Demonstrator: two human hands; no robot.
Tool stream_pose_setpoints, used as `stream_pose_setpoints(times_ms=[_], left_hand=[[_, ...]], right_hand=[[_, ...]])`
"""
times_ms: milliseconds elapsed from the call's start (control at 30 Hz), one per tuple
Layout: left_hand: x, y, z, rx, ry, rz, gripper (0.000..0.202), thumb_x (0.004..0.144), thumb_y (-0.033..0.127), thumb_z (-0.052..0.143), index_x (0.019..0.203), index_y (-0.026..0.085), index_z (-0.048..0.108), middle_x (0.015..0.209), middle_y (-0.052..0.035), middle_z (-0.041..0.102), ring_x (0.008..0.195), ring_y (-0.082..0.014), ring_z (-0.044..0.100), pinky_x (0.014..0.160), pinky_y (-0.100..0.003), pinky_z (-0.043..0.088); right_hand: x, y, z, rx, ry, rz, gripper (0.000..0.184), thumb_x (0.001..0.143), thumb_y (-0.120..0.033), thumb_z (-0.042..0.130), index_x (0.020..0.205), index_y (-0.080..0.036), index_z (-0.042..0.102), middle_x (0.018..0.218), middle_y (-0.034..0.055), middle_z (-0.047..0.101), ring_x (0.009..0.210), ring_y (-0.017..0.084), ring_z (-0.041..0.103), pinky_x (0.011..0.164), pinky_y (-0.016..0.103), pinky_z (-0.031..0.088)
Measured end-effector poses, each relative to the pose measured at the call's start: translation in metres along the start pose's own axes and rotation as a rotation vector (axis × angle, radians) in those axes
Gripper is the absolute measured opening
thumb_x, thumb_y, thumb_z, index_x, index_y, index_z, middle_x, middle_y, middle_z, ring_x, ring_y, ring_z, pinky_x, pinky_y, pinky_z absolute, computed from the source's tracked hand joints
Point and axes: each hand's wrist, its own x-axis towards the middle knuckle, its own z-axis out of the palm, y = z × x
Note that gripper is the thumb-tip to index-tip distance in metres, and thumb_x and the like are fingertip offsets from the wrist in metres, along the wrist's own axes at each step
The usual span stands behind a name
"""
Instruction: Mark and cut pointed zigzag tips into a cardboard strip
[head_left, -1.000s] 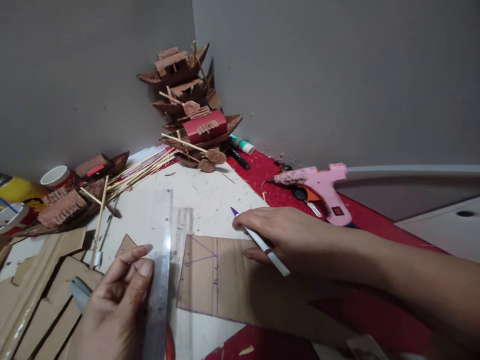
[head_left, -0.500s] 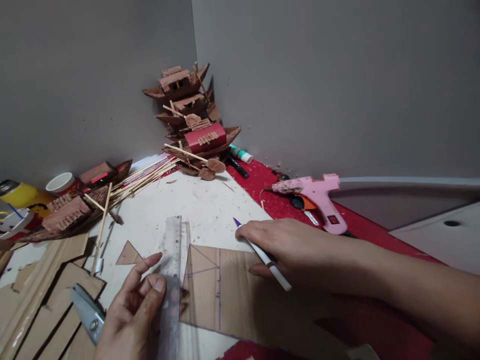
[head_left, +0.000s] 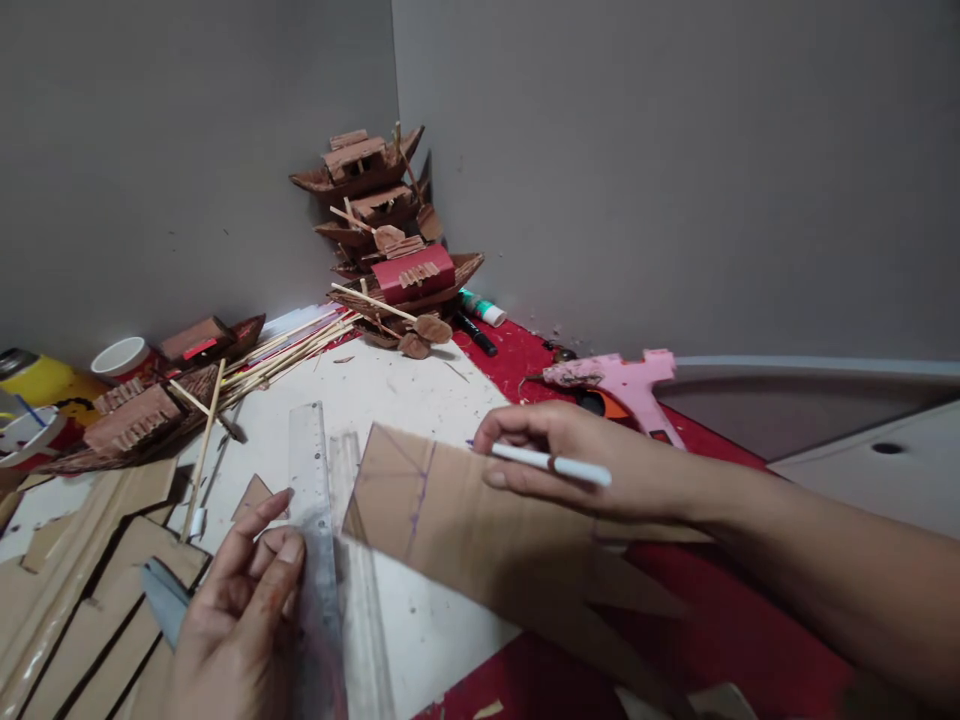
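Note:
My left hand [head_left: 244, 600] pinches a clear plastic ruler [head_left: 315, 520] between thumb and fingers, its top end raised off the white board with a shadow beside it. In my right hand [head_left: 551, 430] is a white marker [head_left: 551, 464], its purple tip pointing left. The hand is over the upper edge of a piece of brown cardboard [head_left: 472, 510], which lies tilted and bears purple lines near its left end. Whether the fingers touch the cardboard is unclear. A small cardboard triangle [head_left: 253, 494] lies behind my left fingertips. Grey-handled scissors or pliers [head_left: 163, 598], partly hidden, lie beside my left hand.
Brown model boats [head_left: 409, 285] are stacked in the corner, with thin wooden sticks [head_left: 300, 345] beside them. A pink glue gun [head_left: 630, 385] lies at right on red cloth. Cardboard strips [head_left: 97, 590], a white-rimmed cup [head_left: 120, 357] and a yellow bottle [head_left: 49, 380] are at left.
The ruler has moved left, away from the cardboard. The cardboard has turned clockwise, its left end shifting up and left. My right hand has moved slightly up, the marker lying flatter.

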Motion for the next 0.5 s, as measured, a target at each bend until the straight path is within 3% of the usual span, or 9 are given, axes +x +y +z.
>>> stream_pose_setpoints(times_ms=[100,200,333,433,500], left_hand=[[0.003,-0.001,-0.002,-0.001,0.012,0.030,0.070,0.049,0.040,0.090,0.114,0.026,0.066,0.078,0.0027,0.064,0.072,-0.0106,0.060,0.063,-0.014,0.047],[0.002,-0.005,-0.001,0.008,0.002,0.055,0.064,0.055,0.039,0.088,0.114,0.027,0.067,0.080,0.0027,0.064,0.079,-0.0106,0.061,0.068,-0.013,0.046],[-0.002,-0.010,0.003,-0.024,-0.047,0.049,0.065,0.060,0.034,0.086,0.120,0.028,0.063,0.080,0.0026,0.065,0.074,-0.0120,0.061,0.067,-0.018,0.049],[-0.003,-0.015,0.006,-0.030,-0.094,0.042,0.070,0.056,0.031,0.088,0.121,0.027,0.061,0.080,0.0026,0.064,0.063,-0.0104,0.058,0.057,-0.018,0.047],[-0.003,-0.018,0.007,-0.023,-0.120,0.028,0.071,0.056,0.030,0.088,0.121,0.028,0.060,0.080,0.0029,0.063,0.059,-0.0099,0.057,0.054,-0.019,0.046]], right_hand=[[0.004,0.007,0.003,0.125,0.173,0.024,0.028,0.083,-0.044,0.062,0.091,-0.018,0.058,0.074,-0.0014,0.053,0.064,0.013,0.047,0.055,0.022,0.035],[0.005,0.008,0.010,0.194,0.160,0.052,0.030,0.082,-0.045,0.063,0.094,-0.019,0.055,0.070,-0.0035,0.049,0.060,0.011,0.044,0.053,0.021,0.033],[0.006,0.005,0.017,-0.048,0.198,0.055,0.021,0.081,-0.037,0.060,0.090,-0.019,0.055,0.058,-0.0064,0.041,0.052,0.011,0.039,0.049,0.022,0.030],[0.007,0.005,0.018,-0.199,0.301,-0.008,0.014,0.084,-0.031,0.054,0.093,-0.020,0.054,0.061,-0.0038,0.051,0.054,0.012,0.045,0.052,0.023,0.034],[0.007,0.005,0.019,-0.234,0.283,-0.039,0.015,0.085,-0.029,0.054,0.098,-0.020,0.054,0.070,-0.0005,0.059,0.059,0.013,0.051,0.056,0.024,0.038]])
